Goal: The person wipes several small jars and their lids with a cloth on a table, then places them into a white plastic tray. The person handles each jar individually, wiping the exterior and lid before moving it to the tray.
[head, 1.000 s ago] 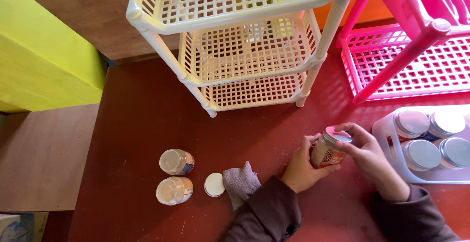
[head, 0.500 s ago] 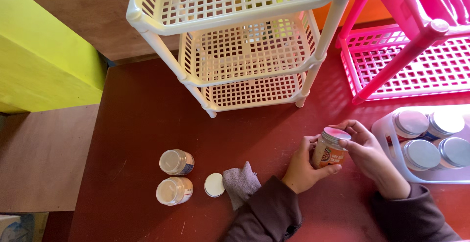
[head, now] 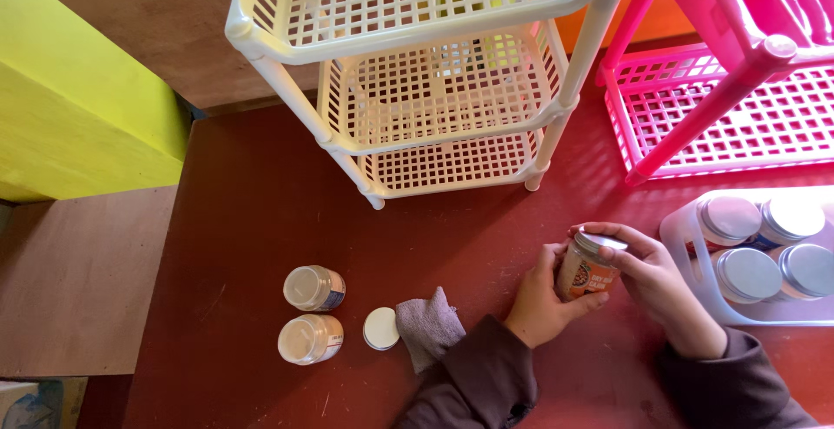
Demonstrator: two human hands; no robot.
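My left hand (head: 539,299) wraps around the body of a small jar with an orange label (head: 584,275), held just above the red table (head: 243,221). My right hand (head: 653,277) has its fingers on the jar's silver lid (head: 599,242). To the left lie a grey cloth (head: 427,325), a loose white lid (head: 380,328), and two lidless jars (head: 314,287) (head: 310,339) close together.
A cream three-tier plastic rack (head: 434,73) stands at the back. A pink rack (head: 730,90) is at the right. A clear tub (head: 691,255) at the right edge holds several silver-lidded jars. A yellow block (head: 78,108) is at the left.
The jar and both hands stayed in place. My right fingers shifted around the lid, and the jar tilted slightly.
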